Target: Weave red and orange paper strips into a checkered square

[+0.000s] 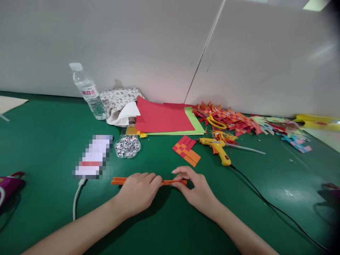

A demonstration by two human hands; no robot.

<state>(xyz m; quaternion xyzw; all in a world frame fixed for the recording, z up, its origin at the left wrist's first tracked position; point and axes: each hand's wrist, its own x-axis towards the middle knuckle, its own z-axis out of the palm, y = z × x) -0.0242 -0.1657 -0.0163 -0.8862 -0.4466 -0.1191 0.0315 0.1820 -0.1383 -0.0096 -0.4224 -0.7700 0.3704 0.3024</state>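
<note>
A folded orange paper strip lies across the space between my two hands, close above the green table. My left hand is wrapped over its middle, and a folded end sticks out to the left. The thumb and fingers of my right hand pinch the strip near its right end. Just beyond my right hand lies a red and orange woven paper piece. A yellow hot glue gun with a clear glue stick rests to the right of that piece.
A phone with a cable lies left. Behind are a clear bag of googly eyes, a water bottle, a tissue pouch, red paper sheets, yellow scissors and woven paper fish. The black cord runs right.
</note>
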